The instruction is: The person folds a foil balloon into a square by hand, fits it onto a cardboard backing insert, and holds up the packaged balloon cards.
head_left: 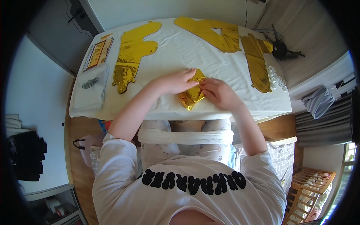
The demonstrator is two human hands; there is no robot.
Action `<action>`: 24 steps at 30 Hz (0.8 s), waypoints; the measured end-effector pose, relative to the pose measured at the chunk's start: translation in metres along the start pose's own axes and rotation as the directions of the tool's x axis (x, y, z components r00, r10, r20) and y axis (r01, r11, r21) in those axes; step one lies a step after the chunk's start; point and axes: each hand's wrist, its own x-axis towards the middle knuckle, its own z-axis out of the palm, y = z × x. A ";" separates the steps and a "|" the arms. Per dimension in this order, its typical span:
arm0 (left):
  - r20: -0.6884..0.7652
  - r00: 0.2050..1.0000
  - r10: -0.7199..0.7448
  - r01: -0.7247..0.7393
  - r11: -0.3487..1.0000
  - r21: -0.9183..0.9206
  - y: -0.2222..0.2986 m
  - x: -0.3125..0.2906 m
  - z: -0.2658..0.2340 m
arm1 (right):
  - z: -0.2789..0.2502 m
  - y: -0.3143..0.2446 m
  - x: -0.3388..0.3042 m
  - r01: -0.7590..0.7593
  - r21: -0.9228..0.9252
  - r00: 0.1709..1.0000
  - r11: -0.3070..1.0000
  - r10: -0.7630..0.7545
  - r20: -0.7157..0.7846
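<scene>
Three gold-foil balloons [135, 47] lie on white tablecloth [172, 54] above wooden floor [82, 176]. Left hand [178, 81] and right hand [220, 92] touch a fourth balloon [191, 97]; finger grip I can't tell.

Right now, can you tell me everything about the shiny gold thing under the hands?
The gold foil piece looks thin, shiny and metallic, with wrinkles and a crumpled near end. It lies at a slight slant on the white tablecloth, toward the front. The left hand and right hand both touch it, hiding part of its outline.

Left grip [174, 82] and right grip [220, 92] touch crumpled gold foil [191, 96].
</scene>
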 end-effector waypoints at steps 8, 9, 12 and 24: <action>-0.028 0.857 0.514 -0.443 0.764 0.470 -0.035 0.030 0.012 | 0.003 0.010 0.004 0.059 -0.015 0.998 0.998 -0.059 -0.007; -0.013 0.853 0.521 -0.441 0.735 0.515 -0.038 0.031 0.015 | 0.004 0.010 0.000 0.010 -0.047 1.000 0.999 -0.010 -0.016; -0.049 0.869 0.493 -0.405 0.764 0.503 -0.037 0.030 0.021 | 0.015 -0.001 -0.009 -0.075 -0.101 0.996 0.992 0.070 -0.053; -0.115 0.884 0.454 -0.333 0.782 0.527 -0.041 0.023 0.029 | 0.033 -0.034 -0.014 0.057 -0.057 0.982 0.997 -0.066 -0.174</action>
